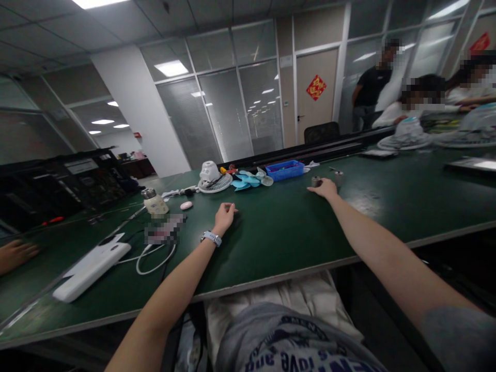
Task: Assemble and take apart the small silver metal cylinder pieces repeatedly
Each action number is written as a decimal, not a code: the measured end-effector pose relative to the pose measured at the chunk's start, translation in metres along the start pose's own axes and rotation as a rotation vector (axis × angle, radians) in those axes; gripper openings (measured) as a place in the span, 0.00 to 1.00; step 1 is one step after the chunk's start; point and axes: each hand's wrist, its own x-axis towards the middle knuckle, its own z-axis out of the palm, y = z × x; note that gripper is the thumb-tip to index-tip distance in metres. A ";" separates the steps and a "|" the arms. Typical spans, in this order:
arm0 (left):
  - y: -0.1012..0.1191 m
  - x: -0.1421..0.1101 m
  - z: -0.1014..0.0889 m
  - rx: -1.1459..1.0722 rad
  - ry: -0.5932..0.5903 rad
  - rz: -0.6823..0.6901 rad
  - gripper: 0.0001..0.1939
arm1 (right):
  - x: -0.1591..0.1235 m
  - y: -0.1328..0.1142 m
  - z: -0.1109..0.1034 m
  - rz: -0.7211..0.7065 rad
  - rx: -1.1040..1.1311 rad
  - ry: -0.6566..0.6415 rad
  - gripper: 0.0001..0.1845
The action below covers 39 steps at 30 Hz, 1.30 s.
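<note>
A: Left hand (225,217) looks empty, loosely curled. Right hand (325,189) is at a little cylinder (315,180) on the table (267,237), can't tell if gripped.

B: Looks metal, so probably stiff, heavyish, kinda slick. Best pinched by its sides.

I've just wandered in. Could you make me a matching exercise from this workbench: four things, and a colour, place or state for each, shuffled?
1. Right hand
2. Wristwatch
3. Tray
4. Bottle

A. Blue and rectangular
B. Cream, with a metallic cap
C. Fingers at a small metal cylinder
D. Around the wrist of the left hand

Pairs: 1-C, 2-D, 3-A, 4-B
</note>
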 end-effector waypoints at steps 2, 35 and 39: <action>0.001 -0.001 0.000 -0.002 0.004 0.000 0.14 | -0.001 0.004 0.003 0.064 -0.012 -0.037 0.30; 0.038 -0.015 0.006 -0.066 -0.041 0.308 0.16 | -0.142 -0.173 0.062 -0.537 0.476 -0.486 0.19; 0.041 -0.012 0.011 -0.070 -0.031 0.336 0.16 | -0.141 -0.174 0.059 -0.548 0.416 -0.488 0.18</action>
